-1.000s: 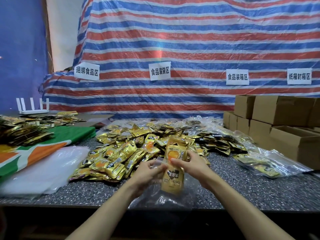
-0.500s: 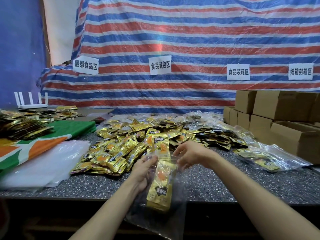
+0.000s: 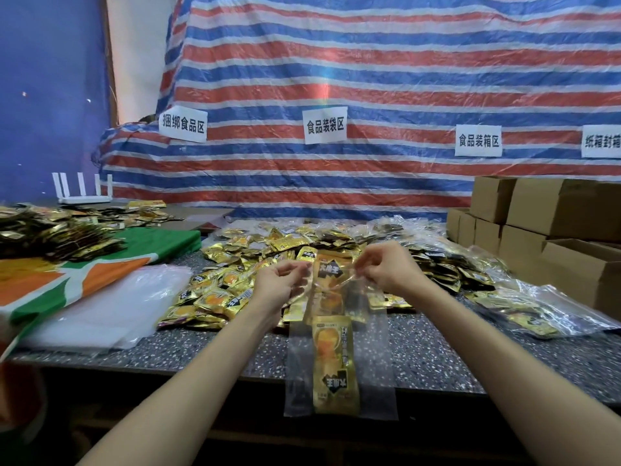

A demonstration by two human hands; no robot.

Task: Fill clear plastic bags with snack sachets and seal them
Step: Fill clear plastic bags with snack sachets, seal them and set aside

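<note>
The left hand (image 3: 282, 282) and right hand (image 3: 383, 270) are each pinching the clear bag (image 3: 299, 364) at its mouth, at nine and three o'clock. The bag is hanging toward six o'clock past the table (image 3: 437, 351) edge, with one gold sachet (image 3: 334, 364) sitting at its bottom. Filling is seemingly just starting and sealing is waiting. The loose pile (image 3: 232, 290) is lying at twelve o'clock.
</note>
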